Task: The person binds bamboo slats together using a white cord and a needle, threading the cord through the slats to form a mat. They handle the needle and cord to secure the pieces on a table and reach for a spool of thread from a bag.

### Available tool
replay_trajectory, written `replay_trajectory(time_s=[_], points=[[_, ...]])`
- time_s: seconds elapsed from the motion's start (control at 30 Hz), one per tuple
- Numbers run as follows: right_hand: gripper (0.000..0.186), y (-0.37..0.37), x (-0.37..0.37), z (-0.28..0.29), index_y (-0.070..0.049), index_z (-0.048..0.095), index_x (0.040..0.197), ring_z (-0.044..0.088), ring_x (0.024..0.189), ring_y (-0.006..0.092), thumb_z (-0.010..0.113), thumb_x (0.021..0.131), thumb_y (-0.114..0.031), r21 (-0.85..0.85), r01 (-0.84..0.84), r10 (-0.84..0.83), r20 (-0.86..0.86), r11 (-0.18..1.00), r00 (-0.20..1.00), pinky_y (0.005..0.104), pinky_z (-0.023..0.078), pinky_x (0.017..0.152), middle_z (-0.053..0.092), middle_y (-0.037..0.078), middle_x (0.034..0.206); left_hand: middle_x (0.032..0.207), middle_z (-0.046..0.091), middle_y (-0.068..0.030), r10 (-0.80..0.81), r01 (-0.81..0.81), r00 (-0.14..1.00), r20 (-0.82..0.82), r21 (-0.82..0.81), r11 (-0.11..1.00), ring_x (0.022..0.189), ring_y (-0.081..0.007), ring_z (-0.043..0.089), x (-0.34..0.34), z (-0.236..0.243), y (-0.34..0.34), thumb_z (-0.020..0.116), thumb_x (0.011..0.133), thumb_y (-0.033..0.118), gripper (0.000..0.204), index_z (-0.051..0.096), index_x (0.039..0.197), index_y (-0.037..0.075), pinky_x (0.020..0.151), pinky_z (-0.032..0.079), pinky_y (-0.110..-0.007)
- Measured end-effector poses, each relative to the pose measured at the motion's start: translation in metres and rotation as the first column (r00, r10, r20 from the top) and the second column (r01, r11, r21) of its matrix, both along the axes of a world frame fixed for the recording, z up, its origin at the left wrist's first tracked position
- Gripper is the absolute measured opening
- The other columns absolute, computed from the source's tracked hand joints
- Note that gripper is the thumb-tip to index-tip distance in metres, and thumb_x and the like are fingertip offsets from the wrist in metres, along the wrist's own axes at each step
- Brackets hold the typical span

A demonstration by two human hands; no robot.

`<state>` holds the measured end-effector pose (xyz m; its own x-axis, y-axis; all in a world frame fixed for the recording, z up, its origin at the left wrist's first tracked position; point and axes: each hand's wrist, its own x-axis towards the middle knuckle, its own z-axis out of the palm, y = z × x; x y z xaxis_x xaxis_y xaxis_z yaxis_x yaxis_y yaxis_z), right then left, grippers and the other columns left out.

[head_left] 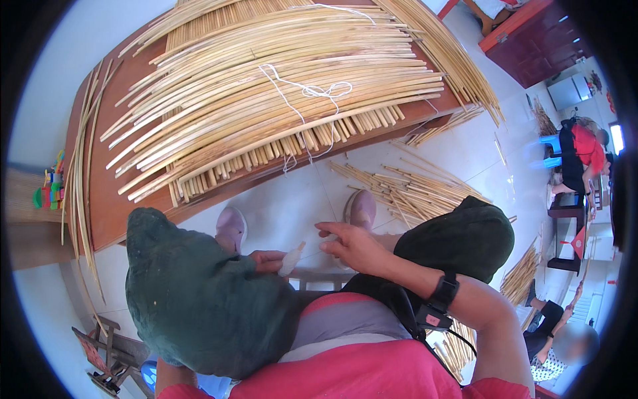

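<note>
In front of tabletop [100,207], left hand [268,261] pinches small white bobbin [290,261]; right hand [355,247] hovers there too, unclenched and spread; across tabletop lie pale stalks [279,143], looped string [322,91] on them.

The left hand [268,261] holds a small white bundle [290,260]; the right hand [357,246] hovers just beside it. White string [315,91] lies over sticks [219,100] on the table [106,199].

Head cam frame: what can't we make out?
Head view:
Left wrist: hidden by the dark-green cloth trouser leg.
Brown wooden table: far end cut off by top edge.
Small white oblong object, left hand: too small to identify.
Right hand: anything pinched is too small to tell.
</note>
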<state>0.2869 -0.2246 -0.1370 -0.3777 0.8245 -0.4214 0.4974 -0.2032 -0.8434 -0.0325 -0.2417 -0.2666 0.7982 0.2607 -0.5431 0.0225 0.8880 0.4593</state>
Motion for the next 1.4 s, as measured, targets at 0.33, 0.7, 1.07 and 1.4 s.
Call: replay_trajectory(time_s=[0.33, 0.7, 1.07, 1.4], points=[[0.017, 0.002, -0.028, -0.015, 0.003, 0.072, 0.114, 0.071, 0.076, 0.0132, 0.067, 0.103, -0.009, -0.427, 0.041, -0.147, -0.220, 0.903, 0.964, 0.0293, 0.062, 0.073, 0.073, 0.008, 0.091, 0.123, 0.072, -0.0089, 0.012, 0.014, 0.986, -0.164, 0.152, 0.988, 0.107, -0.0160, 0.068, -0.012, 0.066, -0.011, 0.061, 0.109, 0.022, 0.040, 0.059, 0.142, -0.001, 0.099, 0.054, -0.034], [0.017, 0.023, -0.005, 0.100, 0.002, 0.068, 0.120, 0.073, 0.089, 0.0180, 0.064, 0.106, -0.008, -0.386, 0.244, -0.441, -0.587, 0.890, 0.679, 0.0333, 0.062, 0.085, 0.073, 0.010, 0.101, 0.115, 0.072, -0.0056, 0.686, -0.356, 0.597, -0.416, 0.629, 0.691, 0.096, -0.0134, 0.068, -0.148, 0.125, -0.072, 0.059, 0.109, 0.012, 0.028, 0.065, 0.133, 0.000, 0.088, 0.053, -0.028], [0.015, 0.026, -0.035, 0.116, -0.004, 0.067, 0.120, 0.067, 0.088, 0.0187, 0.057, 0.110, -0.008, -0.652, -0.256, -0.584, -0.756, 0.714, 0.296, 0.0354, 0.059, 0.082, 0.070, 0.009, 0.098, 0.122, 0.070, -0.0129, 0.906, -0.194, 0.354, 0.231, 0.966, -0.170, 0.103, -0.0211, 0.070, -0.015, 0.325, -0.053, 0.062, 0.106, 0.014, 0.035, 0.062, 0.138, -0.002, 0.092, 0.054, -0.033], [0.028, 0.007, -0.051, 0.124, 0.001, 0.063, 0.126, 0.073, 0.090, 0.0229, 0.054, 0.113, -0.022, -0.598, -0.313, -0.445, -0.780, 0.738, 0.440, 0.0379, 0.061, 0.087, 0.072, 0.013, 0.105, 0.110, 0.075, -0.0132, 0.755, -0.782, 0.561, 0.339, 0.516, 0.349, 0.105, -0.0265, 0.075, 0.054, 0.300, 0.006, 0.070, 0.104, 0.012, 0.018, 0.070, 0.120, 0.005, 0.089, 0.062, -0.041]])
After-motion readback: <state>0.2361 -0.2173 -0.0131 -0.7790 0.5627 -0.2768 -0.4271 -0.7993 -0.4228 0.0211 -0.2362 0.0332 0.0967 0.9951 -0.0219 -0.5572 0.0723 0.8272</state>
